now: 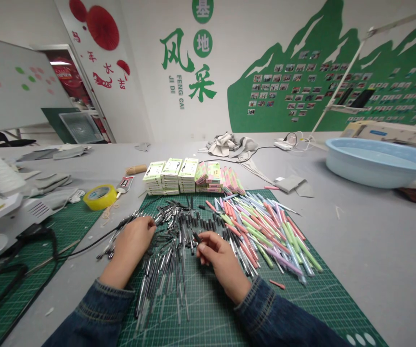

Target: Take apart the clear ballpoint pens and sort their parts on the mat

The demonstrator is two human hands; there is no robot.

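My right hand [219,260] pinches a small black pen cap [196,237] between thumb and fingers, above the green cutting mat [208,313]. My left hand [134,241] is curled over the left side of a heap of black pen parts [172,212]; its fingertips are turned away, so what they hold is hidden. Between my hands lie thin clear-and-black pen refills [161,284], spread toward me. Right of my right hand is a pile of pastel pen barrels [262,226] in pink, green, purple and blue.
Stacked small boxes [172,176] stand at the mat's far edge. Yellow tape [100,197] lies at left, near a white sewing machine [16,226]. Cloth scraps [231,144] lie behind the boxes. A blue basin [377,164] stands at right. A black cable [96,239] crosses the table.
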